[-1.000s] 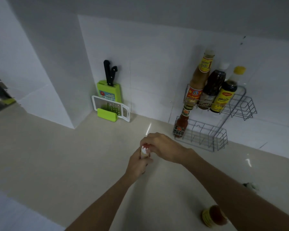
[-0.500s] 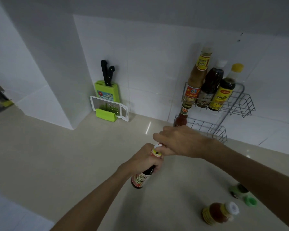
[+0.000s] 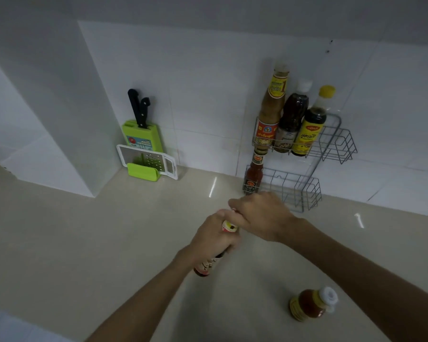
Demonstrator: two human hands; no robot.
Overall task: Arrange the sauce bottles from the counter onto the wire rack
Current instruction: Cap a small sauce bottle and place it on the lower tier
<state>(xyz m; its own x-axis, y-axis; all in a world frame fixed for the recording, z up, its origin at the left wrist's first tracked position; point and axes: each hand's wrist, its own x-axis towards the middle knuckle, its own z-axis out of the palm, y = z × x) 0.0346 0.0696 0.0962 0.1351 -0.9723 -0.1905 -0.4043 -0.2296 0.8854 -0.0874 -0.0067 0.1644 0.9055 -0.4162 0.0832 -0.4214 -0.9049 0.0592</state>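
Observation:
My left hand [image 3: 214, 239] grips the body of a dark sauce bottle [image 3: 206, 265] held above the counter. Over its cap, my right hand [image 3: 262, 215] is closed; the cap itself is hidden. A two-tier wire rack [image 3: 331, 146] hangs on the tiled wall at the right. Its upper tier holds three bottles: a tall brown one [image 3: 269, 112], a dark one [image 3: 290, 122] and a yellow-capped one [image 3: 310, 124]. A small red sauce bottle [image 3: 253, 175] stands at the left end of the lower tier. An amber bottle with a white cap [image 3: 310, 303] stands on the counter, near right.
A green knife block with two black-handled knives [image 3: 140, 124] and a white grater [image 3: 148, 160] lean in the corner at the back left. The beige counter [image 3: 84, 243] stretches left and forward. A white wall column juts out at the left.
Both hands have lifted the dark bottle slightly and the view has tilted up; a small green-capped item at the right edge has dropped out of view. The grips are unchanged.

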